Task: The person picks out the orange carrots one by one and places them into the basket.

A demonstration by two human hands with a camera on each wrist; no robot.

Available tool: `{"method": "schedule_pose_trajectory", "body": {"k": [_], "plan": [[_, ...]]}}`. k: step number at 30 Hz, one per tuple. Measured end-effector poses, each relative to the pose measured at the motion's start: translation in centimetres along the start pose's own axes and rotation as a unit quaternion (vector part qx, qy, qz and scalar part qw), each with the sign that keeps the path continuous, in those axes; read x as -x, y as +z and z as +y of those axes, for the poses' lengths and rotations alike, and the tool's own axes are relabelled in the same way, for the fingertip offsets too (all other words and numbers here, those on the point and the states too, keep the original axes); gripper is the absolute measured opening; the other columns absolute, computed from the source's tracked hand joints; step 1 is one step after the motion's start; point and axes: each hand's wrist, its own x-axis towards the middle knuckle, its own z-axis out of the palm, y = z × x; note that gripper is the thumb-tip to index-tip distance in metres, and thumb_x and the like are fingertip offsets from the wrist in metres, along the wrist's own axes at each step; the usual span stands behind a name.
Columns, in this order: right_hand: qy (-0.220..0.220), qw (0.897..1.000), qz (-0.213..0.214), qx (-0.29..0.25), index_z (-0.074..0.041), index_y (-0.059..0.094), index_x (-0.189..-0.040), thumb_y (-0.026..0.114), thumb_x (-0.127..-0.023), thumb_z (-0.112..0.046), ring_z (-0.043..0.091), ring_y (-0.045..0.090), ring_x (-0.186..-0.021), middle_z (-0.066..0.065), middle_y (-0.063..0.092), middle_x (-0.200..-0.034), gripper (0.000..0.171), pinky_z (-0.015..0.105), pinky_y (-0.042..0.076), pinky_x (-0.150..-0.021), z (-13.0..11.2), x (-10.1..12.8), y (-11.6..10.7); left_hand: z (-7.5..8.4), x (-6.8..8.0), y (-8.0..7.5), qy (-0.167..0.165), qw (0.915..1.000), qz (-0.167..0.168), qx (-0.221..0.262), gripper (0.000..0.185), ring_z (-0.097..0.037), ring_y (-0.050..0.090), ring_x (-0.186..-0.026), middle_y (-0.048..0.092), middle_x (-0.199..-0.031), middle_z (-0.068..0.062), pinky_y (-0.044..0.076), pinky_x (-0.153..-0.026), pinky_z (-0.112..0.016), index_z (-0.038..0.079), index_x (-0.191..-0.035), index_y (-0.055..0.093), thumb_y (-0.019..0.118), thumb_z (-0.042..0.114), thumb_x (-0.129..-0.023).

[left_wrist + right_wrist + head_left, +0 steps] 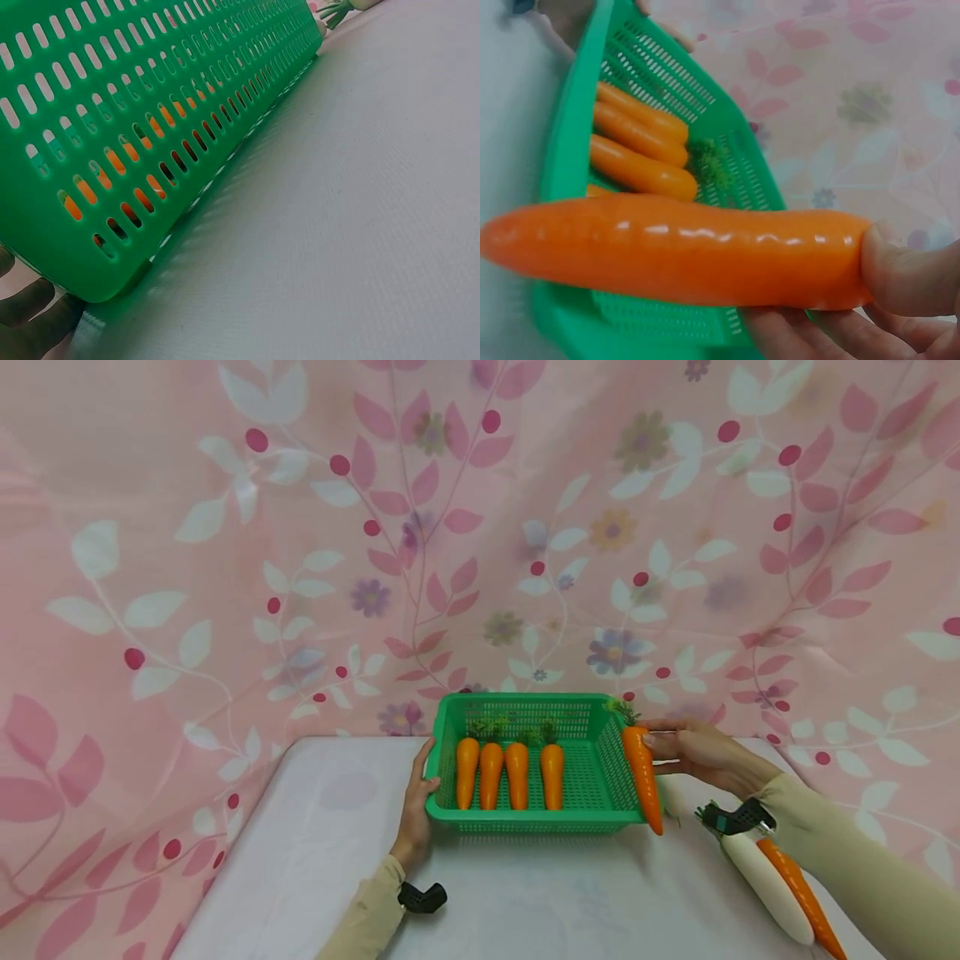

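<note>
A green slotted basket stands on the white table with several orange carrots lying side by side in it. My left hand grips the basket's left rim; the left wrist view shows its fingers by the basket's wall. My right hand holds another carrot by its leafy end, over the basket's right rim. That carrot fills the right wrist view, with my thumb on its thick end and the basket behind.
A white radish and one more carrot lie on the table at the front right, under my right forearm. Pink floral cloth hangs behind and on both sides.
</note>
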Motion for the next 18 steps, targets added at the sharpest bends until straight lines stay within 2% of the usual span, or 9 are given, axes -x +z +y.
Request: {"method": "schedule_pose_trajectory", "body": {"k": [9,11,16,18], "plan": [[0.009,1.000,0.029,-0.008,0.004,0.024,-0.153,0.053,-0.102,-0.023,0.023,0.064,-0.108,0.009,0.061,-0.122,0.065,0.051,0.046,-0.101,-0.5,-3.3,0.7,0.1,0.1,0.0,0.014,0.9998,0.004,-0.017,0.062,-0.025,0.019,-0.149,0.016,-0.164,0.009,0.012,-0.111,-0.066,0.034,-0.157,0.024,0.033,0.026,-0.097],[0.008,0.999,0.033,-0.006,0.005,0.025,-0.152,0.053,-0.102,-0.023,0.022,0.065,-0.106,0.009,0.061,-0.122,0.064,0.050,0.047,-0.099,-0.7,-3.9,0.9,1.1,0.3,-0.1,0.012,0.9998,-0.004,-0.017,0.062,-0.028,0.016,-0.150,0.015,-0.165,0.004,0.010,-0.111,-0.067,0.029,-0.158,0.023,0.033,0.023,-0.098],[0.009,0.999,0.047,-0.019,0.008,0.026,-0.150,0.052,-0.102,-0.018,0.022,0.066,-0.102,0.011,0.061,-0.119,0.060,0.049,0.050,-0.096,-0.5,-5.4,1.4,1.0,0.2,-0.1,0.011,0.9998,-0.004,-0.018,0.062,-0.027,0.016,-0.150,0.015,-0.165,0.006,0.010,-0.112,-0.066,0.028,-0.158,0.023,0.034,0.024,-0.098],[0.008,0.999,0.042,-0.028,0.010,0.024,-0.150,0.049,-0.103,-0.015,0.022,0.064,-0.102,0.016,0.057,-0.124,0.059,0.050,0.049,-0.097,-0.2,-6.0,1.6,0.0,0.0,-0.1,0.013,0.9998,0.004,-0.017,0.062,-0.026,0.019,-0.149,0.017,-0.164,0.010,0.012,-0.112,-0.066,0.032,-0.158,0.024,0.034,0.027,-0.097]]}}
